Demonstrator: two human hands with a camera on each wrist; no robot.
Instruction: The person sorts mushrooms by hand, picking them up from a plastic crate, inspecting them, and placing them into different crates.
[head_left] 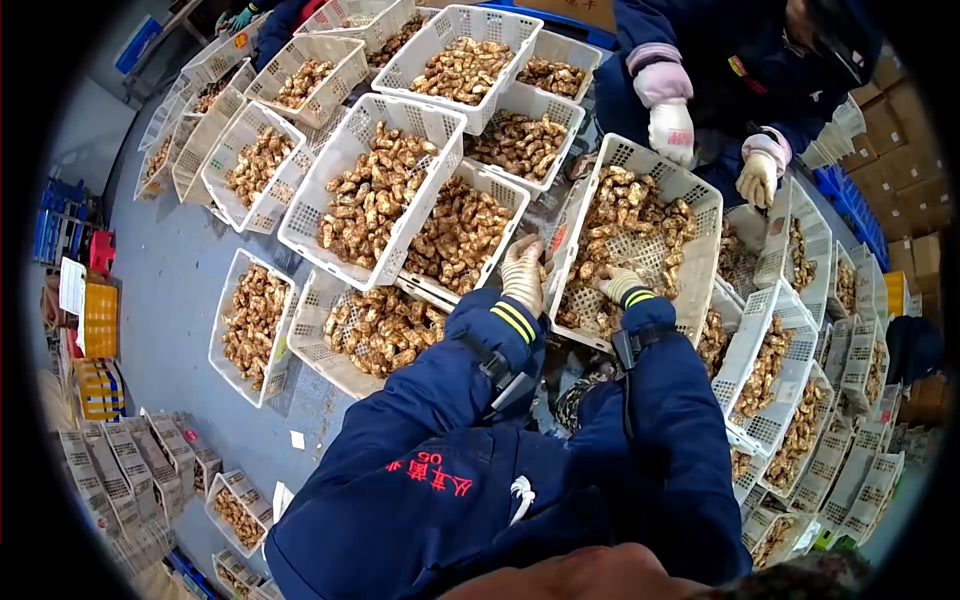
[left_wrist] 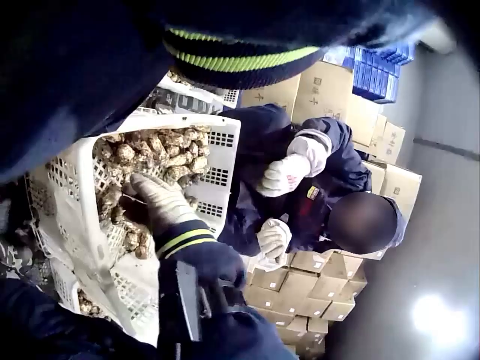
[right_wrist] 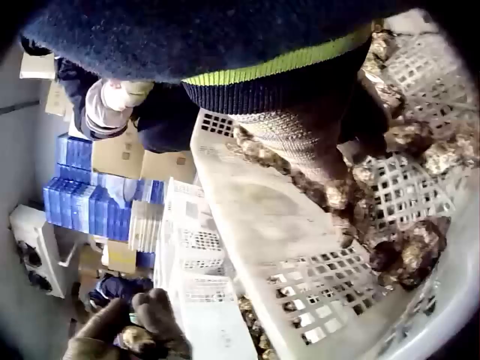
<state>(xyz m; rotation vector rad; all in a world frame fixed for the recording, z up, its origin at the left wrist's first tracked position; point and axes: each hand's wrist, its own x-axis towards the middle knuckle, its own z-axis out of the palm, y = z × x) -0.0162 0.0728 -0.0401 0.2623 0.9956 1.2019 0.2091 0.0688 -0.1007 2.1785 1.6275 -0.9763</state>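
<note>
My right hand (head_left: 622, 284), in a pale knit glove, reaches into a white perforated crate (head_left: 706, 215) of brown-and-cream mushrooms (head_left: 628, 205). In the right wrist view its fingers (right_wrist: 326, 166) point down among the mushrooms along the crate wall; I cannot tell whether they grip one. My left hand (head_left: 522, 272), also gloved, is left of that crate, beside another crate (head_left: 512, 196) full of mushrooms. The right wrist view shows the left hand (right_wrist: 124, 330) low at the left, its fingers around a mushroom (right_wrist: 139, 339).
Mushroom-filled crates crowd both sides, some stacked, like the tilted crate (head_left: 300, 235) at left. Opposite sits a person in dark clothing with gloved hands (head_left: 671, 130) by the right-hand crates. Cardboard boxes (head_left: 900, 130) are piled behind. Grey floor (head_left: 165, 300) shows at left.
</note>
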